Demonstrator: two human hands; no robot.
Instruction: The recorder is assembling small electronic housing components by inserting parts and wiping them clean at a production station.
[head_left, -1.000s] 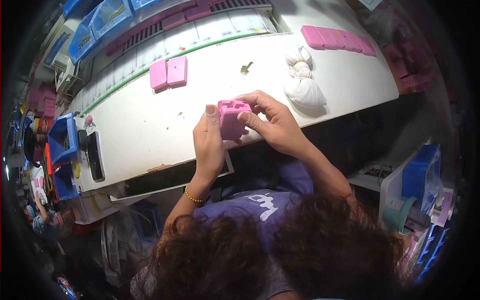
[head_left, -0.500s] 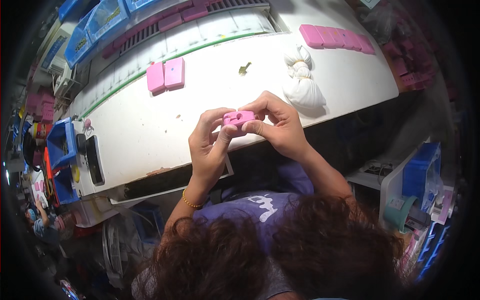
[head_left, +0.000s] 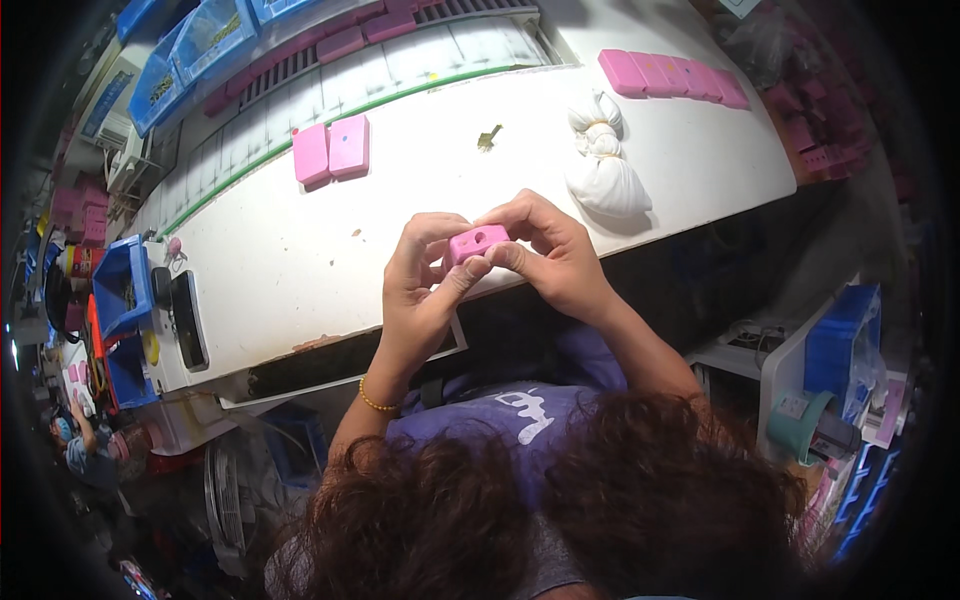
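White table (head_left: pixel 270 255): biggest thing in view, its near edge chipped towards the left; used as landmark below. Along the table's far side, a pale gridded strip (head_left: pixel 440 95) bordered in green. Beyond the table's far left part, a blue bin (head_left: pixel 215 40) with small greenish contents; another blue bin (head_left: pixel 123 285) just off the table's left end. Near the table's far right corner, a row of pink blocks (head_left: pixel 670 78) set side by side. On the table's right part, a knotted white bag (head_left: pixel 608 185), lying down. Above the table's near edge, about midway along, both hands: right hand (head_left: pixel 560 250) pinching a pink block between thumb and curled fingers on its right side; left hand (head_left: pixel 415 270) pinching the same block from its left, thumb on the near side, fingers mostly behind. Thumb tips close together. Two pink blocks (head_left: pixel 330 150) side by side at the table's far left, near the green border. Dark phone (head_left: pixel 188 315) at the table's left end. Held block (head_left: pixel 478 243): over the table's near part, one face up, dark round hole in it. Small greenish scrap (head_left: pixel 489 138) towards the table's far middle.
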